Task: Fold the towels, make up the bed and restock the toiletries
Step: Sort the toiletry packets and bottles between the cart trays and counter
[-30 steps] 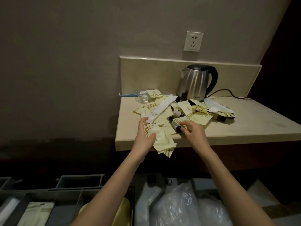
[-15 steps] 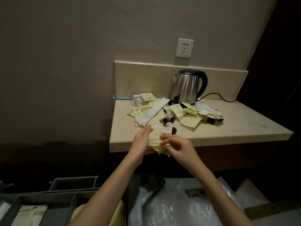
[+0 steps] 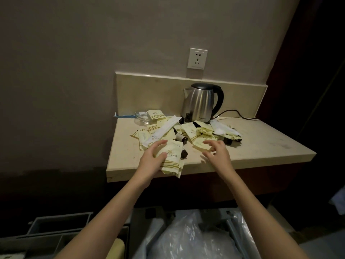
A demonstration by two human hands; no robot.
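— Where are the toiletries?

— Scattered over the back-left part of the worktop (image 3: 261, 146): a heap of pale yellow sachets (image 3: 194, 133), a long white packet (image 3: 160, 132) lying slantwise across them, and small dark bottles (image 3: 49, 138) poking out between them. The heap reaches from near the left edge to about the middle, just in front of the kettle.

— And the hands?

— The left hand (image 3: 152, 159) is at the front edge, left of centre, its fingers and thumb curled round a stack of yellow sachets (image 3: 172, 159). The lower corners of that stack hang over the front edge. One dark bottle (image 3: 183, 153) lies on the worktop, just beside the stack on its right.

— The right one?

— The right hand (image 3: 217, 153) is over the worktop near the front edge, fingers spread and loosely bent, holding nothing. Its fingertips are near the closest sachet of the heap; I cannot tell whether they touch it.

— Anything else up there?

— A steel kettle (image 3: 200, 102) with a black handle stands against the back edge, its cord running off to the right. A small glass dish (image 3: 142, 116) sits at the back-left corner. A wall socket (image 3: 197, 58) is above the kettle.

— Below the worktop?

— Grey bins (image 3: 61, 224) at lower left and clear plastic bags (image 3: 190, 240) between the forearms.
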